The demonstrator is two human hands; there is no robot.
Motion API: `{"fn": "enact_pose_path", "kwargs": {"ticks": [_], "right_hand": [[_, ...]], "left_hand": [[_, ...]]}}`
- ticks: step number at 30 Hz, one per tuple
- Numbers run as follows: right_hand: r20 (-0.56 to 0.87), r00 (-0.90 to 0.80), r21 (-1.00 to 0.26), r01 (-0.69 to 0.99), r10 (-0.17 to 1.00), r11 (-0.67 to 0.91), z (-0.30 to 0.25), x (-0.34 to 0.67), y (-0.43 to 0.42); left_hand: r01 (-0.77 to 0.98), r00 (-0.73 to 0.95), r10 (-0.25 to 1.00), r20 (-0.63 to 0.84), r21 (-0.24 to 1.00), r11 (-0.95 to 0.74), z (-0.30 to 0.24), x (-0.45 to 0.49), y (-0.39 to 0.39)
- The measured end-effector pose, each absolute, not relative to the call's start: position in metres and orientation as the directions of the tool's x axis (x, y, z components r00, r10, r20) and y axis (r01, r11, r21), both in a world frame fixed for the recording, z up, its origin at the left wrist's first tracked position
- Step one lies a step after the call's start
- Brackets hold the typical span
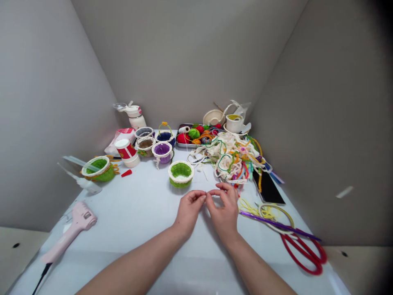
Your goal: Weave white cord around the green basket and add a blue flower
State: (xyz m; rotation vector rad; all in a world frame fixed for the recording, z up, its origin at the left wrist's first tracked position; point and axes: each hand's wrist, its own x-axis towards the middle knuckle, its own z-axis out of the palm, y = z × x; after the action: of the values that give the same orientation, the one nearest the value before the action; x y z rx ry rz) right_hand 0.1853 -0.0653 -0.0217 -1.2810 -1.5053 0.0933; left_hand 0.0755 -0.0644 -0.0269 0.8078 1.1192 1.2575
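Note:
My left hand (pixel 189 209) and my right hand (pixel 225 209) meet at the table's middle, fingertips pinched together on a short whitish bit (pixel 206 193) too small to name. Just beyond them sits a small green woven basket (pixel 181 173) with a white rim. A heap of coloured ribbons and trims (pixel 236 159) lies to the right of it.
Several small baskets (pixel 153 143) and a red-and-white cup (pixel 126 152) stand at the back left. A pink glue gun (pixel 72 229) lies front left. Red scissors (pixel 303 250), a purple pipe cleaner (pixel 276 223) and a dark phone (pixel 267 187) lie right. A tray of yarn balls (pixel 196 135) sits at the back.

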Motion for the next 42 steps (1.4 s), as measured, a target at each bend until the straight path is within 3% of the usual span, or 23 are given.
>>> {"fn": "enact_pose_path", "kwargs": {"ticks": [29, 42], "right_hand": [[0.643, 0.183, -0.65, 0.644, 0.744, 0.404, -0.0215, 0.1862, -0.0656], [0.587, 0.193, -0.712, 0.586, 0.786, 0.387, -0.021, 0.1881, -0.0667]], "left_hand": [[-0.279, -0.069, 0.982, -0.179, 0.948, 0.153, -0.0246, 0.0754, -0.0653], [-0.242, -0.067, 0.987, -0.147, 0.962, 0.127, -0.0265, 0.0744, -0.0642]]}}
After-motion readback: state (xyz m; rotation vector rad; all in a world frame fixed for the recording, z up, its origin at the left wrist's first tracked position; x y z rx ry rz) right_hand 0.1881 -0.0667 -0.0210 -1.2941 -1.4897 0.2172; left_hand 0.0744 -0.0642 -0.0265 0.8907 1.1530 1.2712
